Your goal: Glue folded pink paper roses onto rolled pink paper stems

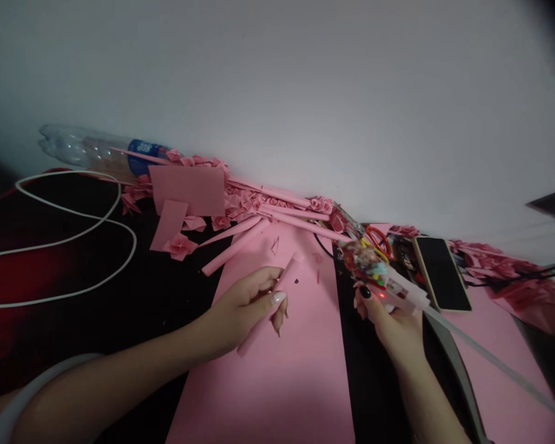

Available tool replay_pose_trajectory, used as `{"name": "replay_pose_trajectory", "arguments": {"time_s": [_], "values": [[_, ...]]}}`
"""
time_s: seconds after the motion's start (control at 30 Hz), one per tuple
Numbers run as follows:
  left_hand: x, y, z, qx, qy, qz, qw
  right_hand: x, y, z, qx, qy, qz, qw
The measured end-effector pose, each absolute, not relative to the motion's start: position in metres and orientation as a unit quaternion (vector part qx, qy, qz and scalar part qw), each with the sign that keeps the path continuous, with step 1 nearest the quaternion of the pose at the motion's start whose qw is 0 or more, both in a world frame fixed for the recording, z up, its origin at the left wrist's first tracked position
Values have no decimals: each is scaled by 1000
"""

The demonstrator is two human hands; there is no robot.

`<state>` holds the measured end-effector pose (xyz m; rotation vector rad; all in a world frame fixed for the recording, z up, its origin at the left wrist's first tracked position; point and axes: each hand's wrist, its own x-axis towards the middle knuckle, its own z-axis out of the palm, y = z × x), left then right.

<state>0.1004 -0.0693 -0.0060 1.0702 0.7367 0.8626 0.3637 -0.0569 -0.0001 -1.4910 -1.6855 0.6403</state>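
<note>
One pink roll [290,269] (left hand [247,308]), glue gun [400,293]

The left hand [247,305] lies on a large paper sheet [282,376], closed round a rolled paper tube [290,269]. Beyond it lie paper rolls [238,245] and paper flowers [180,245]; a cable [74,246] loops to its left, with a bottle [97,151] farther behind. The right hand [391,320], right of the sheet, grips a glue gun [383,277]; scissors [379,239] lie just beyond it, and a phone [441,273] to its right

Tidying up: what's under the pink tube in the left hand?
A large pink sheet lies under the pink tube in the left hand; whatever the sheet covers is hidden.
</note>
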Motion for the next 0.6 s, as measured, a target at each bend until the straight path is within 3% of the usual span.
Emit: {"name": "replay_pose_trajectory", "arguments": {"time_s": [0.1, 0.3, 0.6], "values": [[102, -69, -13, 442, 307, 390, 747, 362, -54, 6, -607, -707, 177, 317], [101, -70, -19, 383, 306, 356, 796, 358, -50, 4, -587, -770, 162, 191], [100, -67, -17, 337, 317, 279, 841, 359, -46, -7, -565, -789, 173, 171]]}}
